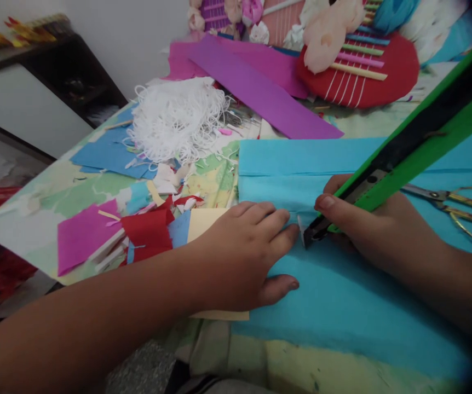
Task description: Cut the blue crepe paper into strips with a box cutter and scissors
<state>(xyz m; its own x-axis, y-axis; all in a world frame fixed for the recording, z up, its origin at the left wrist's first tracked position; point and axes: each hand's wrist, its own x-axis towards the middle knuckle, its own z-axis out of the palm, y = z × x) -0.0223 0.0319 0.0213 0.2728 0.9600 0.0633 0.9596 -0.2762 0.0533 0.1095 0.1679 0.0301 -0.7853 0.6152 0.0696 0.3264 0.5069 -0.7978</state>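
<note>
My right hand (378,221) grips a green utility knife (387,158), its handle slanting up to the right. The blade tip meets the blue paper (338,295) beside a small whitish sliver (301,227). My left hand (248,251) lies flat on the paper with its thumb spread, its fingertips close to the blade. Under that hand a cream sheet (223,316) shows at the edge. Behind my right wrist rest scissors (449,202) with gold-coloured handles, partly hidden.
A heap of white string (178,117) sits at the back left. Purple paper strips (256,87) lie behind the blue paper, near a red disc (384,71) with strings and coloured sticks. Paper scraps (148,232) litter the left side. A dark shelf (72,71) stands beyond the table.
</note>
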